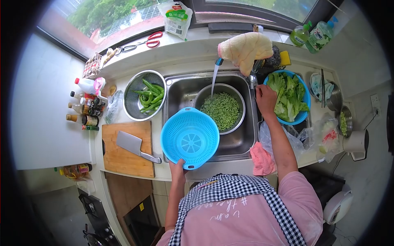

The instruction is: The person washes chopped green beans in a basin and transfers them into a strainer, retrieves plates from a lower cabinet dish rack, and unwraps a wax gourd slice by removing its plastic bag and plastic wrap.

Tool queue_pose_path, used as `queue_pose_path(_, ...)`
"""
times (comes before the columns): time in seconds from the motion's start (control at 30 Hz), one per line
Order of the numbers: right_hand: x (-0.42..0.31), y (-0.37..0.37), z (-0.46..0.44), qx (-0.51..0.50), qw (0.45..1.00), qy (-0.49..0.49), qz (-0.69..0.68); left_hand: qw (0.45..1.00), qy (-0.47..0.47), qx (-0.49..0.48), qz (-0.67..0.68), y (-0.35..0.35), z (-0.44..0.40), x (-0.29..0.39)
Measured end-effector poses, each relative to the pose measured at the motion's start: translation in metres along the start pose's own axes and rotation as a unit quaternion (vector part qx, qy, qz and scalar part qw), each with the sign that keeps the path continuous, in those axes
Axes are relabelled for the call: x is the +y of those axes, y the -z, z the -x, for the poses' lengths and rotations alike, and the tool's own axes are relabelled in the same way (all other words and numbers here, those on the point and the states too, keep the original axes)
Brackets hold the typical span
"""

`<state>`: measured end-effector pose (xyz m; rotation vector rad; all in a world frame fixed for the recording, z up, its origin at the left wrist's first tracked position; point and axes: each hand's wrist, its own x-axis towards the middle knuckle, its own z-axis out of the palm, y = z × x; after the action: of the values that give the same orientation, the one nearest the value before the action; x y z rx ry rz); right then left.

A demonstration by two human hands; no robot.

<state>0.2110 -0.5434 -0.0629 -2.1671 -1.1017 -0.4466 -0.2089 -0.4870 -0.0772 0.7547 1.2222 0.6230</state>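
My left hand point(177, 167) grips the near rim of a blue plastic colander point(190, 139), which is tilted over the left front of the sink point(230, 152). Nothing lies inside the colander. At the sink's right back edge, my right hand point(266, 98) is closed at the faucet handle point(253, 82), its fingertips partly hidden. Water streams from the spout point(219, 61) into a metal pot point(243, 110) standing in the sink. Chopped green beans point(223, 110) fill much of that pot.
Left of the sink are a perforated metal bowl point(128, 95) of green peppers and a cutting board point(119, 160) bearing a cleaver point(129, 141). To the right, a blue basin point(303, 117) holds leafy lettuce point(287, 96). A pink cloth point(262, 159) lies at the sink's front edge.
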Motion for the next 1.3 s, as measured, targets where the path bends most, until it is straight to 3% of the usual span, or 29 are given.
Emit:
queue_pose_path(0.1,-0.003,0.007,0.001,-0.053,0.997,-0.051,-0.026,1.000,0.004,0.005,-0.004,-0.005,0.001,0.001)
queue_pose_path(0.2,-0.045,0.037,0.002,0.074,0.997,0.015,0.016,1.000,0.016,-0.006,-0.007,-0.005,0.001,0.005)
queue_pose_path(0.27,-0.051,0.028,0.033,0.000,0.997,-0.015,-0.081,1.000,0.024,-0.010,-0.011,-0.006,0.001,0.005)
queue_pose_path(0.33,-0.061,0.008,0.074,-0.204,0.960,-0.022,-0.192,1.000,0.022,0.002,-0.017,-0.003,-0.004,-0.002)
queue_pose_path(0.37,-0.069,0.019,0.088,-0.312,0.946,0.043,-0.080,1.000,0.016,-0.003,-0.013,0.001,-0.007,-0.010)
queue_pose_path(0.43,-0.066,0.032,0.103,-0.375,0.912,0.167,0.009,1.000,-0.014,-0.012,-0.002,0.011,-0.018,-0.024)
queue_pose_path(0.47,-0.060,0.029,0.095,-0.335,0.913,0.230,-0.017,1.000,-0.027,-0.010,0.001,0.013,-0.020,-0.025)
queue_pose_path(0.5,-0.081,0.045,0.068,-0.348,0.908,0.133,-0.190,0.999,-0.043,-0.008,0.005,0.015,-0.019,-0.028)
queue_pose_path(0.53,-0.105,0.079,0.035,-0.354,0.864,0.036,-0.356,0.997,-0.069,-0.003,0.020,0.014,-0.020,-0.029)
queue_pose_path(0.6,-0.115,0.127,-0.004,-0.291,0.796,0.169,-0.503,0.999,-0.051,0.003,-0.012,0.010,-0.017,-0.021)
queue_pose_path(0.67,-0.152,0.184,-0.029,-0.190,0.657,0.267,-0.679,0.999,-0.026,0.008,-0.039,0.004,-0.014,-0.012)
queue_pose_path(0.73,-0.177,0.229,-0.047,-0.145,0.536,0.385,-0.737,0.998,0.019,0.023,-0.063,-0.001,-0.008,-0.003)
queue_pose_path(0.83,-0.203,0.274,-0.058,-0.109,0.411,0.496,-0.757,0.998,0.024,0.021,-0.058,0.000,-0.008,-0.005)
queue_pose_path(0.97,-0.217,0.305,-0.055,-0.083,0.335,0.555,-0.757,0.996,0.027,0.080,-0.038,0.000,-0.009,-0.014)
queue_pose_path(1.07,-0.223,0.317,-0.054,-0.073,0.301,0.577,-0.756,0.999,-0.008,0.026,-0.033,0.014,-0.024,-0.031)
queue_pose_path(1.3,-0.224,0.332,-0.050,-0.059,0.256,0.603,-0.753,0.997,0.000,0.055,-0.050,0.015,-0.028,-0.035)
